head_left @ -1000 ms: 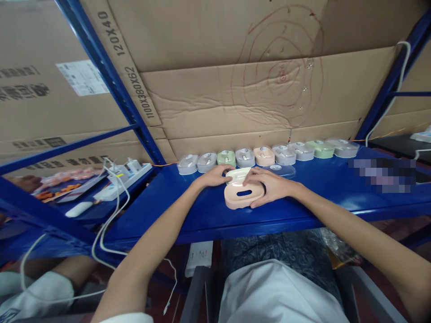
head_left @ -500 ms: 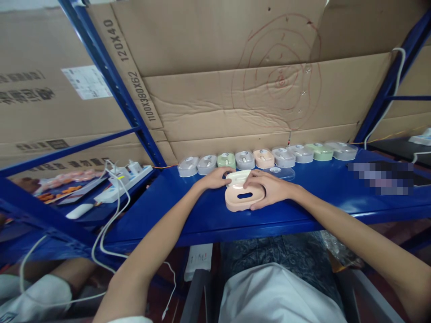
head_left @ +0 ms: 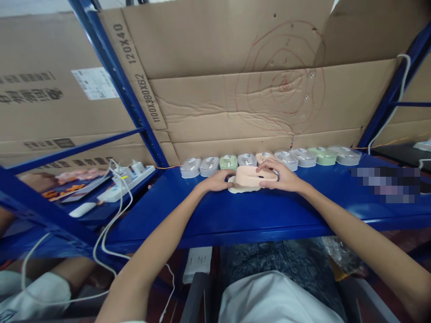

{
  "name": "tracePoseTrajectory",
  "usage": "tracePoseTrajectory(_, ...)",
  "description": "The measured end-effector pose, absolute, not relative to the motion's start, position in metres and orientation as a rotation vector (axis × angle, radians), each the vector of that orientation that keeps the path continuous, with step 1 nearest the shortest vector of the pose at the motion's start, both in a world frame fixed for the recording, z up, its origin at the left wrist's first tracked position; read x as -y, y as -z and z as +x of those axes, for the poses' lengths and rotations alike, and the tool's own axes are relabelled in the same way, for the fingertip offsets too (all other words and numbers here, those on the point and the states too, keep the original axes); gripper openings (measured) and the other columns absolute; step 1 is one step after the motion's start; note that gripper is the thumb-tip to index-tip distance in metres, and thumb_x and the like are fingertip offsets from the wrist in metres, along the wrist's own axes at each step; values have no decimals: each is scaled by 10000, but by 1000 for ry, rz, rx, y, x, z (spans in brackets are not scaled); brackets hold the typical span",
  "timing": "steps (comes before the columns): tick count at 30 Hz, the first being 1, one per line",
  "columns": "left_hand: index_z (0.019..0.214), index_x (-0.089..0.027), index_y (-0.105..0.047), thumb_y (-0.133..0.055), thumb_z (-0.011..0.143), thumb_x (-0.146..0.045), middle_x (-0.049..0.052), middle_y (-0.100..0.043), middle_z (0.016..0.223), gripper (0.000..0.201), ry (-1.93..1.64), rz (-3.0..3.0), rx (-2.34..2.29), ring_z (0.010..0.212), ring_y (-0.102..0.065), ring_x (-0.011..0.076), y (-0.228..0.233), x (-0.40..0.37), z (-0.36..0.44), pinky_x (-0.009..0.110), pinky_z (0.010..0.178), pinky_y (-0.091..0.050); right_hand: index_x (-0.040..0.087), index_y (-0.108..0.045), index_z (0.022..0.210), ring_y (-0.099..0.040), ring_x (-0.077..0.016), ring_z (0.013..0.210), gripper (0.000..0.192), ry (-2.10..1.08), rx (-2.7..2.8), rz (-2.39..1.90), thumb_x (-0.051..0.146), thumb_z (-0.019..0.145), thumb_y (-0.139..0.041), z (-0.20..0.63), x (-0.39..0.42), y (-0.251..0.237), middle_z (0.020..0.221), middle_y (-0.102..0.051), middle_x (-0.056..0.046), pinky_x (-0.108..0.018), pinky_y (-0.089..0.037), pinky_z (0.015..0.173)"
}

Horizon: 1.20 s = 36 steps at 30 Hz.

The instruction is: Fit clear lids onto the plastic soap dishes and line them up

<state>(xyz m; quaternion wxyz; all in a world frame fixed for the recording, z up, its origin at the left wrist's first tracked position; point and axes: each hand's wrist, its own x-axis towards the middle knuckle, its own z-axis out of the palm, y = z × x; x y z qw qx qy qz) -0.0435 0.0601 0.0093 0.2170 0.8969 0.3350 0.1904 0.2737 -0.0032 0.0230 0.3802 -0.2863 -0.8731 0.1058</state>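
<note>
My right hand [head_left: 284, 175] grips a peach oval plastic shell [head_left: 247, 176] with a slot in it, thumb on the near side and fingers over the top. The shell is tilted, its side wall towards me. Under and in front of it shows a cream oval piece [head_left: 243, 188] with a wavy edge. My left hand [head_left: 218, 180] is closed at the left edge of that cream piece, thumb on its rim. Both parts are just above or on the blue shelf [head_left: 208, 220]; I cannot tell whether they touch it.
Along the back stand several oval boxes with clear lids, such as a grey one [head_left: 190, 168] and a green one [head_left: 325, 156]. A power strip [head_left: 141, 177] and white cables [head_left: 117, 224] lie left, near another person's hand [head_left: 37, 185]. A blurred-out dark object [head_left: 387, 181] lies right.
The peach shell has moved up and away from me and tipped over, above the cream piece. My right hand has moved with it; the clear lid behind it is now hidden.
</note>
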Motion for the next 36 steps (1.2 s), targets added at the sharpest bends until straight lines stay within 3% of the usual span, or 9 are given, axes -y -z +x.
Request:
tracePoseTrajectory(5,1348,-164,-692,-708,823,-294,121,-757,1296,542,-512,2409,-864,1066,-702,269,-12,-58,-43,408,963,-569,283,-743,1214,-630,-358,1193,472,-156,2191,-857,603,880,-833,275,-4,-15,1218,-678,-111,-577,-515,1065)
tracePoseTrajectory(9,1355,-161,-676,-643,863,-264,128,-763,1252,504,-609,2204,-903,1028,-705,246,-11,-63,-44,361,880,-569,295,-744,1268,-623,-349,1255,488,-101,2258,-841,617,907,-801,268,-5,-9,1254,-652,-114,-584,-509,1130)
tracePoseTrajectory(12,1300,-170,-699,-609,926,-350,135,-760,1207,426,-692,2067,-1000,985,-708,250,-10,-66,-43,343,780,-567,283,-749,1297,-604,-357,1309,516,-60,2327,-828,646,930,-767,264,-6,-7,1307,-629,-131,-580,-496,1165)
tracePoseTrajectory(17,1260,-188,-730,-509,1020,-619,151,-728,1342,541,-737,2086,-930,1203,-688,315,-16,-56,-36,425,940,-584,266,-745,1340,-588,-378,1345,525,-48,2430,-842,642,975,-712,261,-6,-4,1366,-622,-158,-584,-490,1169)
tracePoseTrajectory(20,1364,-229,-696,-696,935,-652,130,-695,1447,603,-683,2279,-864,1324,-645,338,-23,-42,-31,468,1100,-523,259,-742,1354,-599,-383,1310,512,-44,2467,-831,615,988,-704,259,-5,-3,1361,-640,-162,-588,-503,1138)
tracePoseTrajectory(23,1415,-236,-667,-877,782,-613,130,-697,1445,766,-636,2402,-862,1305,-659,357,-29,-32,-29,512,1139,-502,273,-741,1361,-606,-383,1267,514,-5,2495,-810,622,985,-708,258,-4,-3,1332,-667,-155,-595,-506,1109)
tracePoseTrajectory(36,1410,-209,-680,-905,708,-591,116,-722,1418,830,-500,2477,-952,1285,-683,372,-32,-25,-29,502,1104,-532,271,-716,1418,-610,-392,1346,592,-18,2481,-838,658,970,-700,265,-3,-11,1408,-696,-145,-602,-469,1166)
